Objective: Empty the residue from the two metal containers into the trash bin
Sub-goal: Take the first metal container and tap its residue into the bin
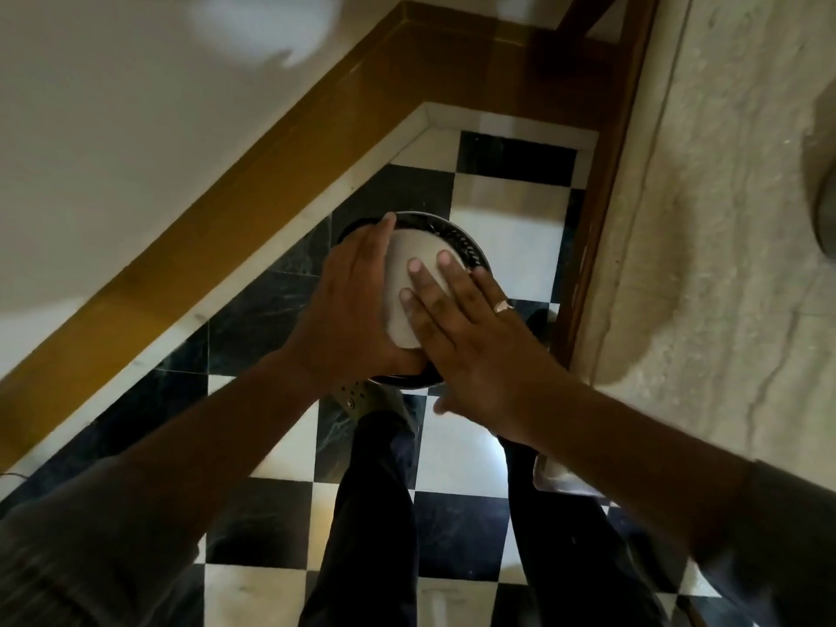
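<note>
Upturned metal container (409, 291) over bin (470, 246)

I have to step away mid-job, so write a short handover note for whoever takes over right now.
Left hand: grips the upturned metal container by its side, over the round trash bin on the checkered floor.
Right hand: flat, fingers on the container's base, holding nothing.
Done: this container is tipped over the bin; whether it has emptied is hidden.
Left: finish it, then the second container, which I cannot identify in view.
</note>
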Demonstrator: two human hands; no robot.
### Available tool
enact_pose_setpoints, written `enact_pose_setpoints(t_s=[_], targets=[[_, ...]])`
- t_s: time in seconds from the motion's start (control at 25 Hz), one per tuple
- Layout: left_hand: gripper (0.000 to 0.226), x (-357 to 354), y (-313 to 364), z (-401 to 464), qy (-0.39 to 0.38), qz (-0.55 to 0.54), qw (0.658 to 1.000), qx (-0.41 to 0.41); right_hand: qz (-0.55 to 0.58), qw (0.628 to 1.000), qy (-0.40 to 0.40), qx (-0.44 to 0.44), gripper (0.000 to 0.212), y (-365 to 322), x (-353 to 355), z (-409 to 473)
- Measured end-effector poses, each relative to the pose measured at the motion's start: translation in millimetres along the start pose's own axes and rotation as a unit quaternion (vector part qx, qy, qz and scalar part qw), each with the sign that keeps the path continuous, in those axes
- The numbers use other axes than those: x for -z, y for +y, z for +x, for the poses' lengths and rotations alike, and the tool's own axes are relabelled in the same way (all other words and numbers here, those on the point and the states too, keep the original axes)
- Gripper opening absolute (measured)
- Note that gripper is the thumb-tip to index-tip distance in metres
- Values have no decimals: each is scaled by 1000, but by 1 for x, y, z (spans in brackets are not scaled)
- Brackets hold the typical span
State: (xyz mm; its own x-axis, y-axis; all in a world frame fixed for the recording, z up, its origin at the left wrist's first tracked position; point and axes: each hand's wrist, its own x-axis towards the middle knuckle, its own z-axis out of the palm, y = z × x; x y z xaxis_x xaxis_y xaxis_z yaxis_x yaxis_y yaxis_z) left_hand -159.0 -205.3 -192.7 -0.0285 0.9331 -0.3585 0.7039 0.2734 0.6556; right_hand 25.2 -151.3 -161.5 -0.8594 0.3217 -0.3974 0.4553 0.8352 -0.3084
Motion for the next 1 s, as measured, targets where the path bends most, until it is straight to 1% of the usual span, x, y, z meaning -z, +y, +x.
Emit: enact_pose_setpoints(t_s=[0.08,0.12,0.2,0.24,0.28,0.36,0.4,0.44,0.48,0.52,0.6,0.64,0.68,0.76,0.84,0.88,0.92,1.0], targets=[[134,5,2,4,17,-35,999,19,24,997,63,-45,75,4,1,2],[132,7,2,6,12,-49,999,17,58,992,92,-58,64,7,1,3],[125,14,2,6,-14,-104,993,46,146,979,125,-65,55,15,6,6],[118,18,2,4,-26,-154,984,83,194,971,125,-69,53,18,10,7],[108,23,2,2,-30,-222,965,136,249,958,114,-83,52,19,13,8],[74,30,5,-2,-8,-359,901,243,364,914,92,-153,47,20,17,12],[54,32,8,-4,14,-405,871,279,408,887,86,-198,42,19,18,15],[34,33,12,-6,38,-435,846,307,443,860,79,-239,36,17,18,18],[20,34,17,-7,59,-451,828,328,480,831,73,-272,33,16,18,20],[13,36,24,-7,72,-456,817,344,523,794,68,-301,33,15,19,22],[15,37,35,-7,84,-452,813,357,609,709,52,-352,33,11,19,23],[17,39,42,-6,85,-446,819,351,633,679,53,-369,31,9,21,21],[16,43,49,-3,84,-447,821,345,641,663,64,-380,29,9,26,18],[16,53,64,3,78,-455,822,333,644,649,110,-390,26,9,39,9],[22,65,80,11,58,-428,847,310,655,626,176,-385,18,15,55,-2],[26,71,91,16,52,-431,847,306,653,619,204,-385,16,19,63,-9],[28,77,104,22,45,-442,841,309,645,615,225,-393,16,25,71,-16],[31,84,132,36,38,-457,831,315,634,599,254,-417,21,38,84,-30]])
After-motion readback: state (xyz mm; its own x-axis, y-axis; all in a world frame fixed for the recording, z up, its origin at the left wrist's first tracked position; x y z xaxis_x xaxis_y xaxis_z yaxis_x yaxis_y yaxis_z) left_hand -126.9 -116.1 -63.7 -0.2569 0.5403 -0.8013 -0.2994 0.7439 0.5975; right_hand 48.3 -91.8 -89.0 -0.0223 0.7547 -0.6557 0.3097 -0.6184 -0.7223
